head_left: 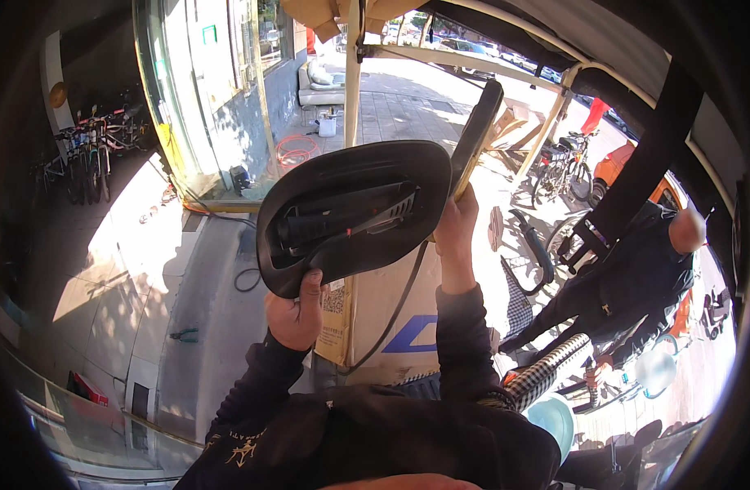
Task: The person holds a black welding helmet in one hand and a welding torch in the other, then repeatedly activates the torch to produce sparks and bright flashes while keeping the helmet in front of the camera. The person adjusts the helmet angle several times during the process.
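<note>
The left grip (292, 318) has the lower left corner of a black shell (363, 167) pinched, thumb lying on its near edge and most of the fingers out of sight beneath. The right grip (457, 233) is closed at the shell's right edge, by the foot of a long black bar (481, 131) with a yellowish side; I can't tell from here whether it clasps the bar, the shell or both. So the shell is up in the air between the two, tilted, its hollow turned toward the person, with dark slatted parts and a small orange-red bit (349, 232) inside. The bar slants up to the right, past the shell's edge.

Below and behind the shell sits a cardboard box (387, 314) with a blue mark, a dark cord (399, 306) curving down in front of it. To the left, pliers (184, 335) lie near the box, and an orange hose (297, 151) is coiled farther off by the glass. To the right there's a checkered pad (551, 367), a pale teal stool (552, 420) near the person's side, and someone else in dark clothes (616, 278) leaning over. Beyond them stand bikes (564, 167) and an orange vehicle (613, 169).
</note>
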Action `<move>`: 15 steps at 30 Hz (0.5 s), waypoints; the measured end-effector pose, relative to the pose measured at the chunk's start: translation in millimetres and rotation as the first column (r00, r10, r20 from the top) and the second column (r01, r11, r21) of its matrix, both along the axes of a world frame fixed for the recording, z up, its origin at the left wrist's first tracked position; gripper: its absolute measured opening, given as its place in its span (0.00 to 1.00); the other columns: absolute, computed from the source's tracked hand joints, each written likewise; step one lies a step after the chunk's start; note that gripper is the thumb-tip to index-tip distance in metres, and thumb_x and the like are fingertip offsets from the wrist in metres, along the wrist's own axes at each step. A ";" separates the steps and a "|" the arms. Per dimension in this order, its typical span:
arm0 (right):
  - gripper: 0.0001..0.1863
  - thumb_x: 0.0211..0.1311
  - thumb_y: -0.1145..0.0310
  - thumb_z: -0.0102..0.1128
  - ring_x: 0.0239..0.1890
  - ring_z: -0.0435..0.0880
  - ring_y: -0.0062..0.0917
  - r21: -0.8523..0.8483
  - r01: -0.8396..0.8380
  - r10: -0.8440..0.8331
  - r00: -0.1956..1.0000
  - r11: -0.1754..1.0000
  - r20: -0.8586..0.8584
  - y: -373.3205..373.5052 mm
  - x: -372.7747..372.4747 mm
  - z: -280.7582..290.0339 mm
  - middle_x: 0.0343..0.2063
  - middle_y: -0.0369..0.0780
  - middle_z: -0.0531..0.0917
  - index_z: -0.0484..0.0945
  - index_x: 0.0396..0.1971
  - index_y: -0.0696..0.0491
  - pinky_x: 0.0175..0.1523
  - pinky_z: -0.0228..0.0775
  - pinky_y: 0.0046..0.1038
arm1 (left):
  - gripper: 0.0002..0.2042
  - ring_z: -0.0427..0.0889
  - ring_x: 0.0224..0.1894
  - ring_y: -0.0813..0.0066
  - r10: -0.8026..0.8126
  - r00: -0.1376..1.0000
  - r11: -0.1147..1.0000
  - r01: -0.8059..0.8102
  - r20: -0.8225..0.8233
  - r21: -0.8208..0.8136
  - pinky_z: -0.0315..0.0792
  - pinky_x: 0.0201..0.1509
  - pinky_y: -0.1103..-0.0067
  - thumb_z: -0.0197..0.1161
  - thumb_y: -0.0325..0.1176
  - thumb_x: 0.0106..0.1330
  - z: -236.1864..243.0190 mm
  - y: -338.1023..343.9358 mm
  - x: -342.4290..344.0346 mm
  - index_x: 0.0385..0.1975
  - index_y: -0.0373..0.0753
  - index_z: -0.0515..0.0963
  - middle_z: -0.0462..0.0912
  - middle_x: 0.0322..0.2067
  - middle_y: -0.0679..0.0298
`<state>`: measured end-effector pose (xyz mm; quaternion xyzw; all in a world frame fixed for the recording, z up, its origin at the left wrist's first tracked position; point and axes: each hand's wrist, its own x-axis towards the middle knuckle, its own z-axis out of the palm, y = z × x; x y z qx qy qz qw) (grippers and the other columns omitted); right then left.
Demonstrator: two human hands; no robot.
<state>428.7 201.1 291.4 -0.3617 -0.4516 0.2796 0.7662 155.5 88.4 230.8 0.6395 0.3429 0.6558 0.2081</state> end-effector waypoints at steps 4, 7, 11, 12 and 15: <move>0.12 0.81 0.65 0.68 0.17 0.78 0.18 -0.034 -0.046 0.045 0.999 0.998 -0.014 -2.7 2.7 1.2 0.23 0.35 0.80 0.76 0.46 0.58 0.21 0.71 0.25 | 0.15 0.85 0.35 0.77 0.047 0.999 0.999 -0.047 0.018 0.003 0.78 0.42 0.78 0.62 0.37 0.89 -2.3 3.8 -2.9 0.47 0.28 0.86 0.90 0.35 0.61; 0.12 0.80 0.66 0.68 0.17 0.80 0.19 -0.069 -0.078 0.076 0.997 0.995 -0.028 -0.3 8.3 -3.7 0.22 0.36 0.80 0.76 0.45 0.58 0.21 0.73 0.25 | 0.16 0.84 0.34 0.78 0.041 0.996 0.999 -0.043 0.077 0.027 0.77 0.41 0.78 0.62 0.37 0.89 3.4 7.8 2.2 0.45 0.28 0.85 0.90 0.34 0.61; 0.12 0.80 0.67 0.68 0.17 0.80 0.20 -0.109 -0.061 0.059 0.998 0.992 -0.022 -0.6 7.0 -5.1 0.22 0.36 0.80 0.76 0.45 0.58 0.21 0.74 0.25 | 0.15 0.86 0.34 0.78 0.064 0.997 0.997 -0.066 0.044 0.029 0.79 0.41 0.77 0.63 0.37 0.88 1.9 11.8 1.2 0.48 0.28 0.86 0.91 0.35 0.61; 0.12 0.81 0.67 0.68 0.17 0.80 0.20 -0.105 -0.063 0.060 0.998 0.992 -0.027 -0.3 6.9 -5.5 0.22 0.36 0.80 0.76 0.45 0.58 0.21 0.74 0.25 | 0.15 0.87 0.34 0.77 0.058 0.998 0.998 -0.059 0.038 0.029 0.81 0.41 0.77 0.64 0.36 0.88 2.5 13.2 1.0 0.51 0.28 0.87 0.91 0.34 0.60; 0.12 0.81 0.67 0.67 0.17 0.80 0.20 -0.098 -0.065 0.062 0.997 0.993 -0.038 -1.1 6.1 -5.8 0.22 0.36 0.80 0.76 0.45 0.58 0.21 0.74 0.25 | 0.16 0.87 0.35 0.78 0.041 0.998 0.999 -0.042 0.048 0.029 0.80 0.42 0.77 0.65 0.39 0.88 5.7 16.0 4.5 0.50 0.28 0.87 0.92 0.36 0.60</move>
